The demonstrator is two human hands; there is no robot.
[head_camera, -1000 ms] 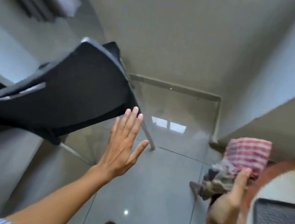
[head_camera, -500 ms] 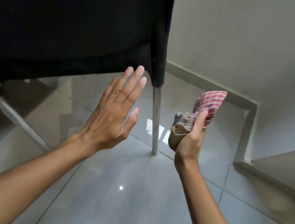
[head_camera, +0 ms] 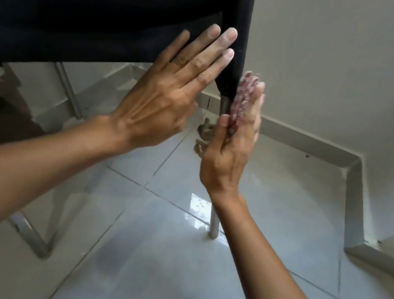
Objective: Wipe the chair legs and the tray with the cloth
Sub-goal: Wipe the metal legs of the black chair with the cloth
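Note:
A black chair point(head_camera: 97, 7) fills the upper left, its seat close above my hands. Its front metal leg point(head_camera: 214, 224) runs down to the tiled floor just behind my right wrist. My right hand point(head_camera: 229, 154) holds a red-and-white checked cloth point(head_camera: 243, 97) pressed against the top of that leg, where the black sleeve meets the metal. My left hand point(head_camera: 172, 90) is flat with fingers apart, hovering by the seat's front edge just left of the leg; whether it touches is unclear. The tray is out of view.
Two more metal chair legs point(head_camera: 70, 91) point(head_camera: 28, 233) stand to the left. Glossy grey floor tiles point(head_camera: 169, 275) spread below. A white wall with a grey skirting board point(head_camera: 321, 149) turns a corner at the right.
The camera and both hands have moved closer to the chair. My right hand has brought the cloth from beside the leg onto the top of the leg. My left hand has risen toward the seat edge.

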